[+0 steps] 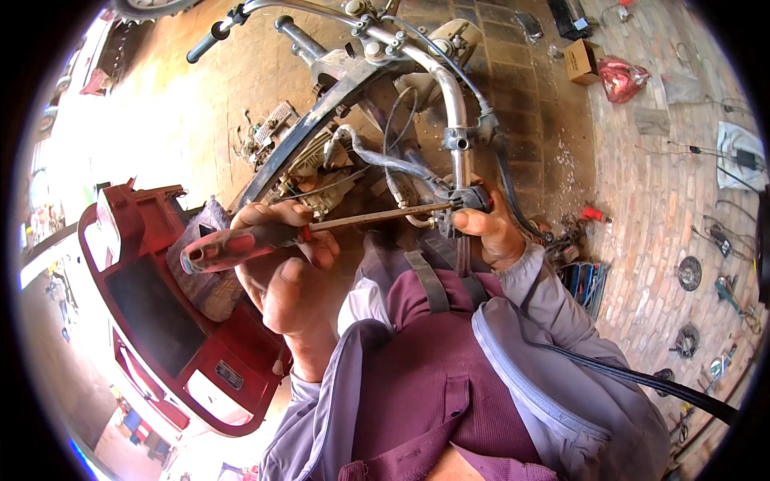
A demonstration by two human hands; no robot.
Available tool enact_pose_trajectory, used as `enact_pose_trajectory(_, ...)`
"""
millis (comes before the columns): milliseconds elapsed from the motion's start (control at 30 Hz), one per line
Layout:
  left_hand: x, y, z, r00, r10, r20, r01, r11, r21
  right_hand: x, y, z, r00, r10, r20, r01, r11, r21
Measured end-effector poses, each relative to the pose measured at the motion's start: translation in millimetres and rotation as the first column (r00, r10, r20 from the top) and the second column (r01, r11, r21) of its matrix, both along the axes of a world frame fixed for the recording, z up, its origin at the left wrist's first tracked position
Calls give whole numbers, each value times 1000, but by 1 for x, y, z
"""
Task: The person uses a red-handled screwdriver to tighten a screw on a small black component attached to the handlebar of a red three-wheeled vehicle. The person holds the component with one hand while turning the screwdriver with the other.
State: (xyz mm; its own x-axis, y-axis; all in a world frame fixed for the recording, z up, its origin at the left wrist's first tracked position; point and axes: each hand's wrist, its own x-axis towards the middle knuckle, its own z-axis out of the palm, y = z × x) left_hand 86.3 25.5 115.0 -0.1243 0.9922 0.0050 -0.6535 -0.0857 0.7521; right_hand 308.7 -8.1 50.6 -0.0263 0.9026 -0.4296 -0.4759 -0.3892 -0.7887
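My left hand point(290, 293) is closed around a screwdriver point(223, 248) with a red and black handle. Its long shaft points right, and the tip meets a black handlebar control housing point(472, 197). That housing sits on the chrome handlebar point(443, 80) of a stripped motorcycle. On its right side my right hand point(499, 232) grips it, thumb in front and the other fingers partly hidden behind. A grey-wrapped wire bundle point(389, 163) runs to the housing from the left. Beyond it, the bare dark frame tube point(309, 128) slants down to the left.
To the left stands a red body shell point(220, 353) with a dark panel. Engine parts point(309, 172) lie under the frame. On the brick floor at right are a cardboard box point(581, 62), a red plastic bag point(622, 78), round discs point(689, 273) and loose cables. A black cable point(634, 373) crosses my right sleeve.
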Motion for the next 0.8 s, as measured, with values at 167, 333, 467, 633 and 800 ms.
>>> enact_pose_trajectory(167, -12, -2, -12, 953, 104, -284, -125, 991, -57, -1, -1, 2, 1000, 8, 9, -8, 1000, -9)
enact_pose_trajectory(333, -12, 1, -26, 872, 218, -439, -218, 975, 52, 1, -3, -2, 1000, 10, -17, -9, 1000, 4)
enact_pose_trajectory(467, 5, 7, -18, 906, 268, -327, -254, 963, 86, 3, -3, -6, 999, 17, -37, -18, 999, -27)
enact_pose_trajectory(633, -4, 4, -23, 953, 112, -282, -43, 969, 242, 2, -3, -3, 999, 12, -53, -13, 1000, -9)
enact_pose_trajectory(800, -6, -6, -16, 991, -33, -128, 43, 996, 80, 2, -2, 0, 998, 14, -60, -14, 1000, 6)
